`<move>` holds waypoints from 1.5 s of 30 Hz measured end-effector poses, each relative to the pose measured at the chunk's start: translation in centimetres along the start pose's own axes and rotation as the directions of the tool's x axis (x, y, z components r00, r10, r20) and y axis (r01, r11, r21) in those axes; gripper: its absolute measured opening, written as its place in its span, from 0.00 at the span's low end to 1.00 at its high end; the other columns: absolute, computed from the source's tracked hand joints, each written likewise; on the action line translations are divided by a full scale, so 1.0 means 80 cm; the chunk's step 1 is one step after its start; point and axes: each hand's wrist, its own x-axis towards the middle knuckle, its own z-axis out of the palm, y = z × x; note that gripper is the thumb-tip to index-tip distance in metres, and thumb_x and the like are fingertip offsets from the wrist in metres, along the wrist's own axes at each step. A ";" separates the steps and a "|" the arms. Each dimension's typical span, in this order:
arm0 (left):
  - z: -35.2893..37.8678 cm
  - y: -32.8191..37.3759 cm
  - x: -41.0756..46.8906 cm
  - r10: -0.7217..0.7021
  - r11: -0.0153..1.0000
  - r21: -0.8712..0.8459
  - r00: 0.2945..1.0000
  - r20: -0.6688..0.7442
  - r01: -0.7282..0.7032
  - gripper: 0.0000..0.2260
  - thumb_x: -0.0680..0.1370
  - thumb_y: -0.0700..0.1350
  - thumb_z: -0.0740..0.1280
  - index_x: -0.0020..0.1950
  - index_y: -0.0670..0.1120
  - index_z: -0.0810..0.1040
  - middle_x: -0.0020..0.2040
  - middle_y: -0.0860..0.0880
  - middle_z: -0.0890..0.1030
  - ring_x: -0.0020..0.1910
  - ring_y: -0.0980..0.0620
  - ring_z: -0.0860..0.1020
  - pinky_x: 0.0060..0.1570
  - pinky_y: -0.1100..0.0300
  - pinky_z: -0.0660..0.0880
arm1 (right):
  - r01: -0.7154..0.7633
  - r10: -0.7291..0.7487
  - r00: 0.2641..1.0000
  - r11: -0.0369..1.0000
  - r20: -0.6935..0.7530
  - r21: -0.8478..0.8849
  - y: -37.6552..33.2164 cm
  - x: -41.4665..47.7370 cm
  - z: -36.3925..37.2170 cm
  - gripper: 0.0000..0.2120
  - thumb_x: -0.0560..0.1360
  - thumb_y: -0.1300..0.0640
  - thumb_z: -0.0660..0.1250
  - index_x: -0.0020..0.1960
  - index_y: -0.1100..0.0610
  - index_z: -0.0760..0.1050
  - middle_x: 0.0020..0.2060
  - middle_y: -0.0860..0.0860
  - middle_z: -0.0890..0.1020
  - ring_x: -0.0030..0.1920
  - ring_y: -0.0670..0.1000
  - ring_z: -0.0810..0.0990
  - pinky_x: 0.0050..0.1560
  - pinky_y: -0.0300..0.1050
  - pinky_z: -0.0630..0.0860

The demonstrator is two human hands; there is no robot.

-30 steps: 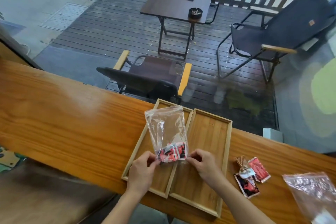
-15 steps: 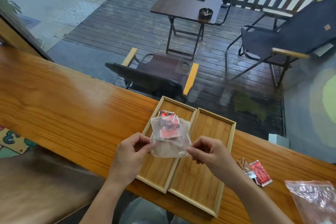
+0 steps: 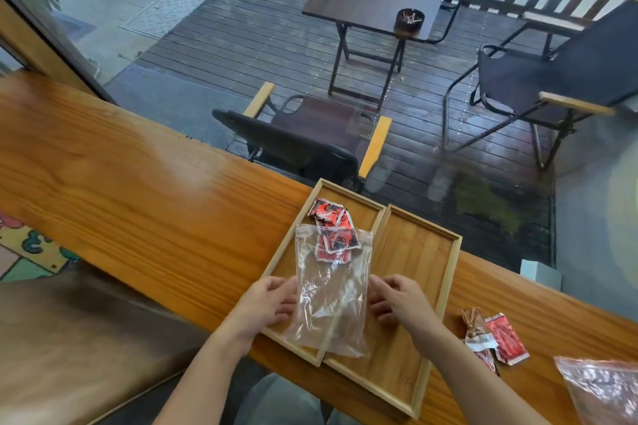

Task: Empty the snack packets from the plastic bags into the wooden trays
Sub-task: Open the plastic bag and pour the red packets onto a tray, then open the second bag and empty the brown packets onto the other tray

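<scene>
Two wooden trays lie side by side on the counter, the left tray (image 3: 281,259) and the right tray (image 3: 419,262). A clear plastic bag (image 3: 333,300) is stretched over the left tray with its mouth pointing away from me. My left hand (image 3: 266,307) pinches its left edge and my right hand (image 3: 397,300) its right edge. Red snack packets (image 3: 328,214) lie in the far end of the left tray, just outside the bag's mouth. A few more red packets (image 3: 336,245) sit inside the bag near its opening.
Loose snack packets (image 3: 493,338) lie on the counter (image 3: 138,197) to the right of the trays. Another plastic bag (image 3: 604,386) sits at the far right edge. Beyond the counter's far edge is a window onto a deck with chairs and a table.
The bag was turned over so its mouth faces away. Packets have slid from the end near my hands to the far end, and some now lie in the left tray.
</scene>
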 end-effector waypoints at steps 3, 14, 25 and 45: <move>0.007 0.015 0.024 -0.039 0.995 -0.092 0.995 -0.089 0.031 0.16 0.73 0.54 0.67 0.52 0.43 0.76 0.46 0.46 0.83 0.45 0.50 0.82 0.38 0.60 0.79 | -0.012 0.012 1.000 0.999 0.014 0.037 -0.010 0.017 0.007 0.16 0.74 0.47 0.64 0.46 0.61 0.77 0.39 0.56 0.84 0.34 0.49 0.82 0.31 0.39 0.77; 0.008 0.060 0.034 0.075 0.991 -0.091 0.973 -0.218 -0.097 0.12 0.73 0.43 0.68 0.30 0.42 0.79 0.29 0.43 0.79 0.30 0.47 0.75 0.28 0.58 0.71 | 0.080 -0.077 0.996 0.995 -0.055 0.052 -0.050 0.025 0.012 0.13 0.77 0.58 0.58 0.36 0.60 0.73 0.28 0.53 0.75 0.26 0.49 0.72 0.24 0.41 0.70; -0.012 0.090 -0.005 -0.108 0.918 -0.376 0.992 0.060 0.123 0.16 0.72 0.40 0.58 0.24 0.48 0.66 0.17 0.53 0.63 0.15 0.56 0.61 0.15 0.70 0.59 | -0.033 0.022 0.987 0.997 0.162 0.067 -0.110 0.007 -0.028 0.18 0.75 0.56 0.59 0.27 0.55 0.70 0.18 0.48 0.68 0.18 0.45 0.64 0.17 0.35 0.62; 0.199 0.046 0.002 0.623 0.632 0.477 0.766 0.157 -0.611 0.13 0.75 0.53 0.64 0.56 0.49 0.76 0.54 0.49 0.80 0.54 0.50 0.77 0.52 0.57 0.75 | 0.381 -0.126 0.857 0.807 -0.499 0.451 0.056 -0.130 -0.206 0.08 0.75 0.70 0.59 0.42 0.61 0.73 0.34 0.56 0.82 0.38 0.56 0.82 0.37 0.46 0.77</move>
